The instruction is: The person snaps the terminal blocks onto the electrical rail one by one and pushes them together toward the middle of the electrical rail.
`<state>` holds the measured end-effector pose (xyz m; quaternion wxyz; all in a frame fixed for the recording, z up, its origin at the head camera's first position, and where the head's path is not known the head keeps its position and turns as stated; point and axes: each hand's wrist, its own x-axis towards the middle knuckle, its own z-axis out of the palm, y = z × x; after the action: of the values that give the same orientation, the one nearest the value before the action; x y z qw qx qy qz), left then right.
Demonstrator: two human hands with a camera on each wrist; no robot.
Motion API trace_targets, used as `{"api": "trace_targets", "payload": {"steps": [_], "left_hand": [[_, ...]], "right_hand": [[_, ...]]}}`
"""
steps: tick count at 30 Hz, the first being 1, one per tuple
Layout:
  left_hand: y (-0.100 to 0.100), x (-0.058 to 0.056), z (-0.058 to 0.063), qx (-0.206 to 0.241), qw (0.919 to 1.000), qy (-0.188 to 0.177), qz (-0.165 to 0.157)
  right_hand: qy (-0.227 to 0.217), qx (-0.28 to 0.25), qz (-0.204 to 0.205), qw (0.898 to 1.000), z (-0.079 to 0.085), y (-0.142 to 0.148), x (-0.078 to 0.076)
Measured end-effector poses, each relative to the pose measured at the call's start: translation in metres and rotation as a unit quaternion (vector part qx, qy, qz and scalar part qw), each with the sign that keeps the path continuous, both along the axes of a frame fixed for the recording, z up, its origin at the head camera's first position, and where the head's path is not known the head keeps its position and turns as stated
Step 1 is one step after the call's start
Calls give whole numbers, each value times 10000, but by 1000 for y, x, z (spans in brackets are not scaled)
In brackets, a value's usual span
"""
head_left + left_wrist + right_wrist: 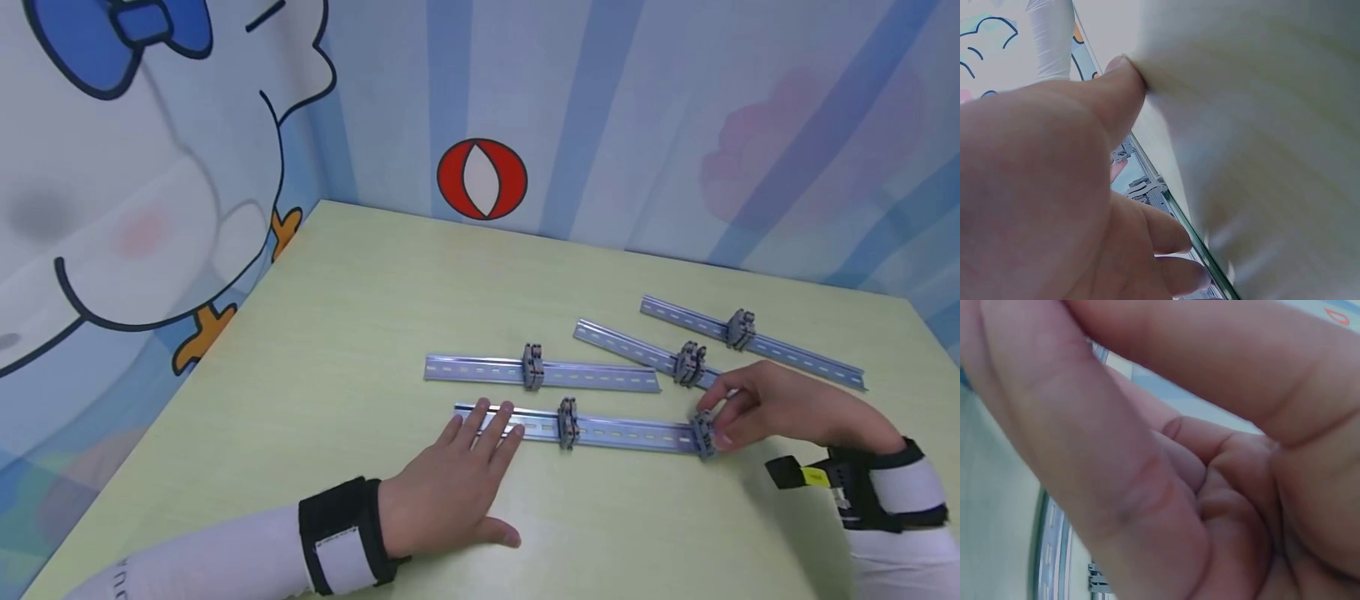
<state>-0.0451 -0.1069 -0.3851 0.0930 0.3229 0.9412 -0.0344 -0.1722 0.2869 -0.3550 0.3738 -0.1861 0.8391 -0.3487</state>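
My left hand [452, 487] lies with its fingers outspread over the left end of the nearest slotted metal DIN rail [637, 432]. In the left wrist view, the fingertips overlap the edge of that rail [1202, 253]. At the rail's right end, my right hand [802, 407] pinches a grey terminal block [702, 434] between thumb and fingers. Another grey terminal block [568, 423] sits on the same rail, left of its middle. Curled fingers [1104, 462] fill most of the right wrist view and hide the pinched block there.
Just behind lies a second rail [600, 377] with a grey block [533, 367] on it. Two more rails slant at the back right, a middle one [622, 344] and a far one [813, 361], each bearing grey blocks. Printed walls [375, 108] bound the table [360, 292].
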Motion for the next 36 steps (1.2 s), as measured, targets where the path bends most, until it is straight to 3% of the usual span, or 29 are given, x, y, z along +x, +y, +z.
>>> {"api": "trace_targets", "payload": {"steps": [11, 20, 36], "left_hand": [[-1, 1, -2, 6, 9999, 152, -41], [0, 1, -2, 10, 9999, 153, -43], [0, 0, -1, 54, 10000, 45, -16]], "right_hand": [[205, -271, 135, 9993, -5, -9, 1], [414, -286, -62, 9987, -6, -32, 9], [558, -893, -457, 9934, -12, -77, 25]]}}
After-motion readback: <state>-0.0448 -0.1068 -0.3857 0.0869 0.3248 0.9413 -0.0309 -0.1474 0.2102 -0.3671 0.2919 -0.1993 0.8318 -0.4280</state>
